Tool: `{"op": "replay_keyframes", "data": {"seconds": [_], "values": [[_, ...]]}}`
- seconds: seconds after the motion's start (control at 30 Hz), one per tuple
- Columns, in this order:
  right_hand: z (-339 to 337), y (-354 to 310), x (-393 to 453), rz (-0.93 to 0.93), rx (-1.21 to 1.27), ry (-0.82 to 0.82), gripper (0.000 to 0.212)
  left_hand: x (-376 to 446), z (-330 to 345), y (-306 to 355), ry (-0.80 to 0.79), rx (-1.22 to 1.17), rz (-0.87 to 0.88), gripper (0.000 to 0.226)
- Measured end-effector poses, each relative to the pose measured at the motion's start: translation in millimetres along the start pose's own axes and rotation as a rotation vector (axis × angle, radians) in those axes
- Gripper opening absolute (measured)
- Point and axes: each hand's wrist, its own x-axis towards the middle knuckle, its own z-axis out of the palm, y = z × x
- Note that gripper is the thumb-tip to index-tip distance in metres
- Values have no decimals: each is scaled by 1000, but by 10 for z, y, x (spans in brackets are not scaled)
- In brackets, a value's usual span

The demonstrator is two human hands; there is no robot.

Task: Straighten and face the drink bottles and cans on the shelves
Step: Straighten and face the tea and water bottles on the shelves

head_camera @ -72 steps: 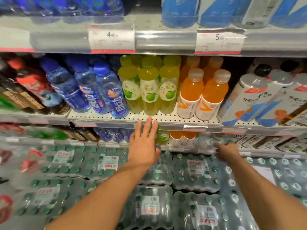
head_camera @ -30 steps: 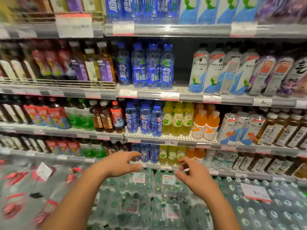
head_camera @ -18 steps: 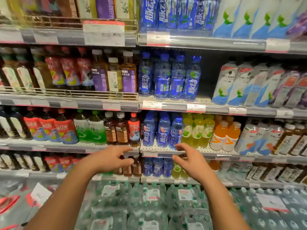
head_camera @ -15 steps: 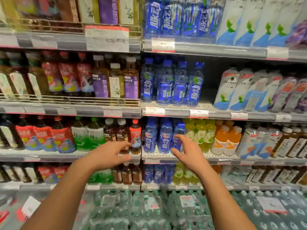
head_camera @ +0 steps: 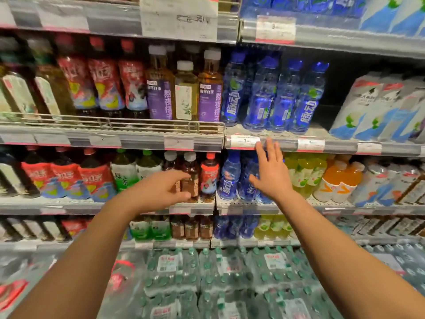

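While both arms reach in, blue bottles stand at 12 o'clock, two showing barcodes: turn those label-forward. Right hand, fingers straight, empty, hovers below them. Left hand, at 9 o'clock of it, loosely curled, empty, nears brown bottle.

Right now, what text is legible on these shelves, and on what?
"脉动": blue bottles on the upper shelf, repeated on the blue bottles below.
"3": price tag on the shelf rail.
"熬夜" partly readable: purple-label tea bottles.
Red-label bottles, big paper sign, white cartons, water packs: too blurred.
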Motion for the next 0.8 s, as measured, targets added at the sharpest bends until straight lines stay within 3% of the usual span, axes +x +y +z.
{"op": "replay_keyframes", "data": {"seconds": [0.13,0.3,0.37,0.47,0.53,0.6,0.7,0.8], "values": [[7,-19,-12,18,20,19,103,363,-70,-58,417,149,1,73],[14,-71,-5,47,67,-5,97,695,106,-190,386,317,-135,80],[9,-117,-29,40,154,125,82,745,211,-254,400,340,-141,81],[95,-287,-129,-114,313,378,45,777,296,-324,437,364,-140,81],[198,-484,-154,-141,389,227,28,777,316,-351,448,379,-135,83],[338,-662,-86,-38,478,-10,27,789,331,-363,461,401,-134,86],[493,-857,88,28,644,-183,55,806,361,-362,464,408,-145,90],[648,-963,325,132,787,-194,69,820,356,-360,456,429,-161,95]]}}
